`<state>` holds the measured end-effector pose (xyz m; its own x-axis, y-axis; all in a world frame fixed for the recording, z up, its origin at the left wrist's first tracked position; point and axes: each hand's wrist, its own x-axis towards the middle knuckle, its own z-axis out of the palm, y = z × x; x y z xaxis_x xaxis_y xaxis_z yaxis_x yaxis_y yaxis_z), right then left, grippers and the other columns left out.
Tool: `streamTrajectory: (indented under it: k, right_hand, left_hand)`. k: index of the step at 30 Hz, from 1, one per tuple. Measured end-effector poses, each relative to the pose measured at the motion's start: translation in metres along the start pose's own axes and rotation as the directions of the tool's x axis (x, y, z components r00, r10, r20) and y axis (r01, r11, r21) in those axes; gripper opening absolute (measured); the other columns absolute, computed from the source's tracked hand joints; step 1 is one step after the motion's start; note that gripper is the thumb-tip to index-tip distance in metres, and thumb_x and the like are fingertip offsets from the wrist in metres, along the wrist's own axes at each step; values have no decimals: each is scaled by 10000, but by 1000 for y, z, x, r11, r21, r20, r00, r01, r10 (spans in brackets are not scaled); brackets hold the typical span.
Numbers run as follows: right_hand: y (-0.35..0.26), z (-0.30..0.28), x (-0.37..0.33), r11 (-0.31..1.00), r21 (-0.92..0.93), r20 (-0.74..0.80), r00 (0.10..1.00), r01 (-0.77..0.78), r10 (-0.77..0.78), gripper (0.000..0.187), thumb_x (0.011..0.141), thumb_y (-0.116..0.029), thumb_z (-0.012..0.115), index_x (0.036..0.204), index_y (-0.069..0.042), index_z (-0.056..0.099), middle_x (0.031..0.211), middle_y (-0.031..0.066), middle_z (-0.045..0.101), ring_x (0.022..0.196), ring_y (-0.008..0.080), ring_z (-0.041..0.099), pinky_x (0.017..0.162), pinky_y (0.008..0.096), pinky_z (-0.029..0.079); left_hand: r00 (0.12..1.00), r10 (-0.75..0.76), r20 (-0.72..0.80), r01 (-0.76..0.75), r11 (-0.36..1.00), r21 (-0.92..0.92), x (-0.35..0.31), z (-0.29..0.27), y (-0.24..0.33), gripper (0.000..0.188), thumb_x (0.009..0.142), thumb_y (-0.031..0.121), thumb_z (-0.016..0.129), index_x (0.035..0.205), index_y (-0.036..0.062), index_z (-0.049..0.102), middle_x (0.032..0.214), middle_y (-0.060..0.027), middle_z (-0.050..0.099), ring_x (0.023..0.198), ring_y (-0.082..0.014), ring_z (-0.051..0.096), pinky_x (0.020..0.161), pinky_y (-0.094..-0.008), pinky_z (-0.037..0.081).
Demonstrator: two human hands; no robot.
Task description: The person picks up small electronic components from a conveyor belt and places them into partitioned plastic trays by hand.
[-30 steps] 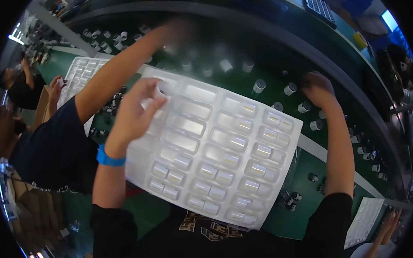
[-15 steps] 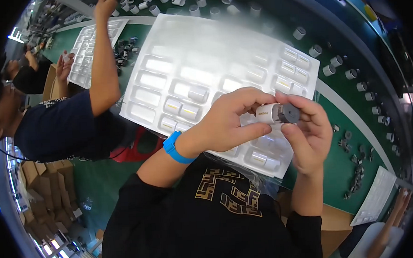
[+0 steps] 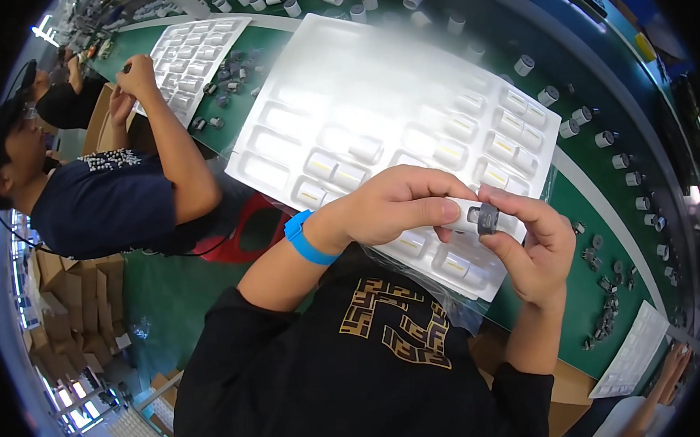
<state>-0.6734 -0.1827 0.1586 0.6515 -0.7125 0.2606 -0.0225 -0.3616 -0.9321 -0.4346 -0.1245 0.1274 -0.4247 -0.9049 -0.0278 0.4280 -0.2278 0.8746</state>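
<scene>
In front of my chest I hold a small white cylinder (image 3: 462,218) with a dark grey round end piece (image 3: 488,218). My left hand (image 3: 401,208), with a blue band on its wrist, closes thumb and fingers on the white body. Thumb and fingers of my right hand (image 3: 537,244) pinch the grey end piece from the other side. A greyish section shows between body and end piece; whether they are fully joined I cannot tell. Beneath both hands lies a large white moulded tray (image 3: 298,55), with white cylinders in several of its pockets.
White cylinders (image 3: 571,128) line the bench's far and right sides. Small dark parts (image 3: 606,308) lie at right, near another white tray (image 3: 638,346). On the left, a co-worker (image 3: 112,203) works beside a filled tray (image 3: 233,33). A red stool (image 3: 248,236) and cardboard boxes (image 3: 74,312) stand lower left.
The cylinder has turned in my hands, so the grey piece now shows its side rather than its flat end. The co-worker's raised hand has come down to the other hand. The view has shifted slightly.
</scene>
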Motion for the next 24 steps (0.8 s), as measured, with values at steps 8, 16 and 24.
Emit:
streamTrajectory:
  k: [8, 16, 24]
  right_hand:
    - [6, 0, 3, 992, -121, -21, 999, 42, -44, 427, 729, 57, 779, 1144, 49, 680, 1166, 211, 717, 1127, 311, 687, 1011, 386, 505]
    - [28, 2, -15, 986, -11, -135, 976, 168, -168, 435, 709, -14, 813, 1128, -14, 695, 1178, 193, 666, 1153, 371, 626, 1030, 473, 469]
    - [43, -82, 1, 936, -321, -212, 974, -147, 80, 379, 816, -43, 791, 1169, 15, 665, 1136, 128, 685, 1046, 205, 639, 939, 337, 501]
  left_hand:
    - [997, 2, -73, 3, 998, 66, 2, 4, 4, 334, 1007, 68, 571, 1315, -60, 587, 1233, -142, 659, 1056, -173, 655, 915, -326, 567]
    - [996, -73, 44, 71, 996, 55, 21, 10, 6, 325, 1004, 74, 583, 1307, -42, 598, 1159, -112, 685, 978, -133, 658, 868, -276, 552]
    - [991, 101, -92, 24, 530, 848, 76, -23, 26, 498, 926, 269, 699, 1330, -5, 602, 1189, -231, 677, 1021, -328, 690, 902, -386, 537]
